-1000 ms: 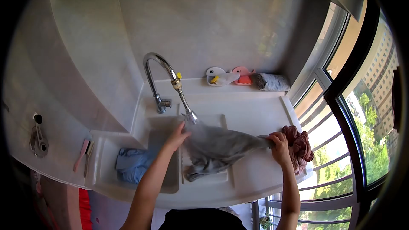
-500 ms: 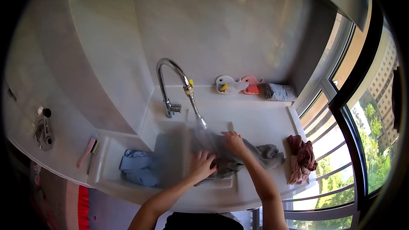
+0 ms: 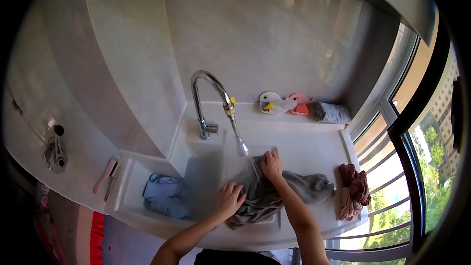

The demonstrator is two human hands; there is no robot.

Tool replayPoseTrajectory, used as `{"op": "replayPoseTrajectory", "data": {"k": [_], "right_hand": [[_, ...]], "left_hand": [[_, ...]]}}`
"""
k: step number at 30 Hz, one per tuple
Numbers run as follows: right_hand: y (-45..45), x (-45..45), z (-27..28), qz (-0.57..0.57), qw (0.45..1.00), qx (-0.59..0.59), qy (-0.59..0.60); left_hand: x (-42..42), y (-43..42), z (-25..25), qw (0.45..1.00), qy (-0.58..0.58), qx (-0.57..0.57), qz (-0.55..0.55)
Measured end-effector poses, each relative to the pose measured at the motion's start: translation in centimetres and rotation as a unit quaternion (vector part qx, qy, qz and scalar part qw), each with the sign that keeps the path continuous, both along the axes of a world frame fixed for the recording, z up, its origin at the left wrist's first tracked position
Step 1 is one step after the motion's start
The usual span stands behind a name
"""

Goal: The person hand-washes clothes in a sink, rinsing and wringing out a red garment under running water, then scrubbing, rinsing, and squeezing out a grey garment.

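Left hand [image 3: 229, 198]: palm down on the grey cloth [image 3: 260, 200], at its 9 o'clock edge; cannot tell if pinching.
Cloth: on the white sink top [image 3: 314, 152], spreading to 3 o'clock from this hand.
Long axis: roughly 8 to 2 o'clock.
Loose end: points to 3, right hand [image 3: 272, 166] nearer.
Right hand: at the far edge, hold unclear.
Tap [image 3: 229, 110]: 11 o'clock from there.

Right hand [image 3: 272, 165] shifted near left hand [image 3: 230, 199]; grey cloth [image 3: 259, 201] now bunched.

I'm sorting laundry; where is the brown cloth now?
In the head view, the brown cloth lies near the right end of the counter, beyond the grey cloth.
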State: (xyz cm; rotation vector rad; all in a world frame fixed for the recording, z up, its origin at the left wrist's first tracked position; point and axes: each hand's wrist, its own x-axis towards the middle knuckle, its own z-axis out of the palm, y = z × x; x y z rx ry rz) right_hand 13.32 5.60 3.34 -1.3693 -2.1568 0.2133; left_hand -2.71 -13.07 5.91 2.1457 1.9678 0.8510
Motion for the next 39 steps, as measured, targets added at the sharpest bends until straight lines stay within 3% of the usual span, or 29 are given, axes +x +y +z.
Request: {"op": "replayPoseTrajectory", "data": {"k": [2,3,5,7,8,9,11,14,15,16,17,19,20,23,24,25,28,31,33,35,37,39], "right_hand": [[-1.8,-0.6,0.9,0.019,0.990,0.089,0.109],[-5.0,-1.4,3.3,0.071,0.993,-0.020,0.093],[-8.3,-2.2,2.4,0.205,0.977,-0.047,-0.037],[-9.1,-2.5,2.6,0.261,0.959,-0.043,-0.098],[-6.9,-2.8,-1.3,0.203,0.977,0.039,-0.059],[-4.9,-2.7,-1.2,0.155,0.983,0.059,-0.072],[-2.4,-3.5,-2.1,0.043,0.995,0.019,-0.089],[-7.7,-5.6,2.8,0.109,0.990,-0.001,-0.095],[-7.2,-5.5,1.5,0.165,0.980,0.021,-0.110],[-6.8,-5.4,0.0,0.221,0.966,0.044,-0.123],[-5.9,-4.6,-1.2,0.190,0.973,-0.018,-0.130],[-2.1,-3.6,-2.0,0.099,0.983,0.006,-0.151],[-1.5,-3.7,-1.3,0.055,0.985,-0.061,-0.154],[-6.3,-5.5,1.5,0.135,0.973,-0.077,-0.171],[-7.7,-5.2,1.2,0.236,0.960,0.105,-0.109],[-7.1,-4.6,0.2,0.255,0.963,0.048,-0.076],[-2.5,-3.0,-0.1,0.034,0.994,-0.048,-0.092],[-4.2,-3.6,1.1,0.007,0.996,-0.064,-0.070],[-6.1,-3.6,-0.4,0.122,0.982,-0.007,-0.143],[-5.5,-1.6,-0.3,0.140,0.980,-0.099,-0.105],[-5.3,0.2,3.6,0.094,0.973,-0.191,-0.091],[-5.1,0.9,3.7,0.101,0.968,-0.203,-0.104]], "left_hand": [[0.5,0.5,-0.3,0.999,0.030,-0.001,0.019],[0.8,0.5,-0.8,0.997,0.060,-0.006,0.038],[1.1,0.6,-3.0,0.997,0.048,-0.048,0.048],[1.2,0.3,-3.9,0.996,0.068,-0.044,0.038],[1.3,0.4,-4.4,0.998,0.034,-0.021,0.047],[1.3,0.4,-4.3,0.998,0.034,-0.024,0.045],[1.2,0.5,-4.0,0.999,0.022,-0.018,0.045],[0.7,0.1,-3.7,0.996,0.082,-0.021,0.030],[0.6,0.2,-3.7,0.992,0.125,-0.028,0.015],[0.8,0.2,-3.8,0.996,0.083,-0.022,0.023],[1.0,0.1,-3.7,0.996,0.079,-0.027,0.026],[0.9,0.1,-2.6,0.999,0.030,-0.019,0.027],[0.9,0.1,-2.0,0.998,0.046,-0.011,0.033],[0.8,0.2,-2.8,0.997,0.069,0.004,0.036],[0.6,0.6,-3.0,0.997,0.068,0.005,0.035],[0.5,0.7,-3.1,0.998,0.055,0.009,0.032],[0.7,0.2,-3.0,0.998,0.049,0.009,0.028],[0.4,0.0,-2.9,0.998,0.060,0.008,0.016],[0.2,0.3,-3.0,0.998,0.062,0.008,0.010],[0.0,0.2,-3.2,0.999,0.051,0.004,0.003],[-0.3,0.3,-3.3,0.999,0.033,-0.004,-0.004],[-0.6,1.5,-3.5,1.000,0.016,-0.012,-0.015]]}}
